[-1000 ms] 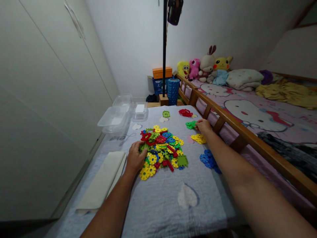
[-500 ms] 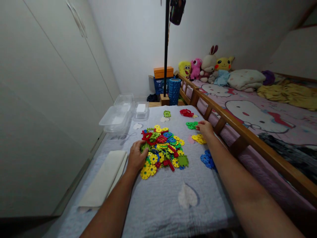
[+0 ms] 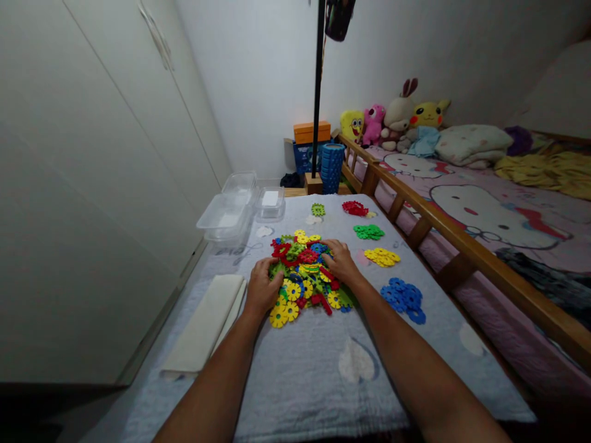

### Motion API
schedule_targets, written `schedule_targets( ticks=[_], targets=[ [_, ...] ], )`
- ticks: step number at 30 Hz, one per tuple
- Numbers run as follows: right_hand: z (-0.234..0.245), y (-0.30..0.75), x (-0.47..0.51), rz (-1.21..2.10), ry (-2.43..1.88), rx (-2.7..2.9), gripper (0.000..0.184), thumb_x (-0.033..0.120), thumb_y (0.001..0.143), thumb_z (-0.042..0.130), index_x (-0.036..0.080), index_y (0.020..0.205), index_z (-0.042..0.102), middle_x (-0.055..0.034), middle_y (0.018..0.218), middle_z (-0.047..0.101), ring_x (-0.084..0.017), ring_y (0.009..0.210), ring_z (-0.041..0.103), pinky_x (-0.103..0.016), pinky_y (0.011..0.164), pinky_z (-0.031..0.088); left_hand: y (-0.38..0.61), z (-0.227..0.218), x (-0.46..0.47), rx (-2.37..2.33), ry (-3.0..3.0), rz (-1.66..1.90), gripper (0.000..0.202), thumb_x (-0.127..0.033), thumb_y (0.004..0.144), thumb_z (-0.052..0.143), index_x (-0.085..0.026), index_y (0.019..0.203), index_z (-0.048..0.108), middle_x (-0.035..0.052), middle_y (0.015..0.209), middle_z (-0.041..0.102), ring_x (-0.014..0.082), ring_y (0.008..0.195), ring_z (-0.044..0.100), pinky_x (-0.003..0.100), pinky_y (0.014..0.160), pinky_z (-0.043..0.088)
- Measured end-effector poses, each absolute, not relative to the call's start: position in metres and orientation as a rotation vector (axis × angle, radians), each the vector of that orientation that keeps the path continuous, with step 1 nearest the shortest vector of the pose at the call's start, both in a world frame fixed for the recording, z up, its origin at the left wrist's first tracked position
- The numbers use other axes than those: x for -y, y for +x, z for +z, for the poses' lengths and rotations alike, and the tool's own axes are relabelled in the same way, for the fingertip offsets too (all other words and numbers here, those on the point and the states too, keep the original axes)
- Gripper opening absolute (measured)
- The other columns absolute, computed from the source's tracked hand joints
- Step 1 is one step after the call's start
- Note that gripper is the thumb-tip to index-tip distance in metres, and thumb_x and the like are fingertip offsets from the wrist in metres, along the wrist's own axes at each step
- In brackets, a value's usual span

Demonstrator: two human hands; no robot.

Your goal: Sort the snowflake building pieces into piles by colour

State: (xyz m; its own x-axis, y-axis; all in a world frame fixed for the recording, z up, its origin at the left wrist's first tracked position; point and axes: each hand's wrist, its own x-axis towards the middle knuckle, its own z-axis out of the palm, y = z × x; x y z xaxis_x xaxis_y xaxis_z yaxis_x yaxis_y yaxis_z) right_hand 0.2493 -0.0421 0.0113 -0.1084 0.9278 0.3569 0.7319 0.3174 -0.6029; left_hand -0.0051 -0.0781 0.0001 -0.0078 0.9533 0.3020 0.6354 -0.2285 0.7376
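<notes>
A mixed heap of plastic snowflake discs and other linking pieces (image 3: 307, 257) in yellow, red, green and blue lies mid-table. My left hand (image 3: 264, 288) rests against its left side, thumb apart from the curved fingers, touching green pieces. On the right side of the heap is my right hand (image 3: 340, 263), its fingers reaching over blue discs, with a gap between thumb and fingers; the fingertips are partly hidden. To the right lie single-colour groups: blue discs (image 3: 402, 298), yellow discs (image 3: 381, 257), green discs (image 3: 368, 232), red pieces (image 3: 355, 208) and lime-green pieces (image 3: 318, 210).
Clear plastic boxes (image 3: 226, 218) and a smaller clear box (image 3: 270, 203) stand at the back left. A folded cream cloth (image 3: 205, 326) lies left of my arm. A wooden bed rail (image 3: 415, 215) borders the right side; a black pole (image 3: 317, 92) rises behind the table.
My right hand has moved left from the green discs to the right side of the mixed heap. My left hand stays at the heap's left side. The view has shifted slightly.
</notes>
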Motion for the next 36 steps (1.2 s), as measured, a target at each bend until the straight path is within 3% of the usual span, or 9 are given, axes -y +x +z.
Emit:
schedule_targets(
  ticks=[2,6,12,18,24,28,33,36],
  targets=[
    [0.012,0.248,0.04,0.348,-1.514,1.949,0.04,0.015,0.086,0.059,0.021,0.124,0.069,-0.0107,0.127,0.067,-0.025,0.119,0.055,-0.042,0.105,0.038,-0.005,-0.001,0.078,-1.645,1.89,1.116,0.032,-0.03,0.082,0.057,-0.02,0.112,0.063,0.01,0.118,0.064,0.0266,0.117,0.059,0.045,0.107,0.045],
    [0.015,0.249,0.034,0.318,-1.567,2.011,0.026,0.015,0.086,0.063,0.024,0.107,0.076,-0.0082,0.117,0.07,-0.024,0.112,0.055,-0.04,0.101,0.038,-0.005,-0.001,0.078,-1.648,1.899,1.125,0.031,-0.029,0.082,0.057,-0.021,0.111,0.063,0.0098,0.118,0.065,0.0268,0.116,0.059,0.046,0.106,0.045],
    [0.018,0.245,0.032,0.339,-1.603,1.95,0.014,0.012,0.083,0.065,0.019,0.09,0.074,-0.0078,0.099,0.072,-0.022,0.101,0.059,-0.035,0.096,0.04,-0.005,0.001,0.078,-1.648,1.905,1.124,0.032,-0.029,0.081,0.057,-0.02,0.111,0.063,0.0098,0.117,0.065,0.0267,0.116,0.06,0.045,0.106,0.046],
    [0.02,0.239,0.034,0.362,-1.698,1.9,0.033,0.01,0.077,0.064,0.019,0.108,0.072,-0.0053,0.093,0.071,-0.021,0.093,0.06,-0.033,0.09,0.042,-0.004,0.003,0.078,-1.637,1.911,1.128,0.031,-0.03,0.081,0.057,-0.02,0.11,0.064,0.0097,0.116,0.066,0.0265,0.115,0.06,0.046,0.106,0.047],
    [0.026,0.244,0.036,0.49,-1.608,1.78,0.013,0.02,0.08,0.061,0.02,0.083,0.073,-0.0045,0.088,0.072,-0.02,0.087,0.061,-0.032,0.083,0.044,-0.005,0.002,0.078,-1.637,1.91,1.115,0.032,-0.03,0.081,0.056,-0.02,0.111,0.064,0.0101,0.116,0.065,0.0264,0.116,0.06,0.044,0.107,0.046],
    [0.041,0.273,0.048,0.731,-1.446,1.54,0.018,0.033,0.08,0.059,0.019,0.08,0.07,-0.0016,0.077,0.069,-0.018,0.076,0.06,-0.029,0.072,0.045,-0.005,0.002,0.078,-1.638,1.917,1.095,0.033,-0.032,0.082,0.056,-0.02,0.111,0.063,0.0109,0.117,0.065,0.0273,0.118,0.059,0.046,0.108,0.045],
    [0.061,0.334,0.082,0.873,-1.402,1.452,0.035,0.039,0.071,0.07,0.019,0.099,0.068,0.0034,0.068,0.063,-0.015,0.064,0.057,-0.026,0.062,0.043,-0.006,0.002,0.078,-1.644,1.918,1.084,0.034,-0.036,0.082,0.055,-0.02,0.112,0.063,0.0107,0.119,0.064,0.0275,0.119,0.058,0.045,0.109,0.044],
    [0.067,0.371,0.109,0.891,-1.497,1.456,0.028,0.039,0.068,0.072,0.019,0.088,0.068,0.0002,0.074,0.068,-0.015,0.066,0.059,-0.026,0.062,0.045,-0.006,0.001,0.077,-1.631,1.915,1.104,0.033,-0.036,0.082,0.056,-0.021,0.11,0.063,0.0097,0.118,0.065,0.027,0.118,0.059,0.044,0.109,0.044]
  ],
)
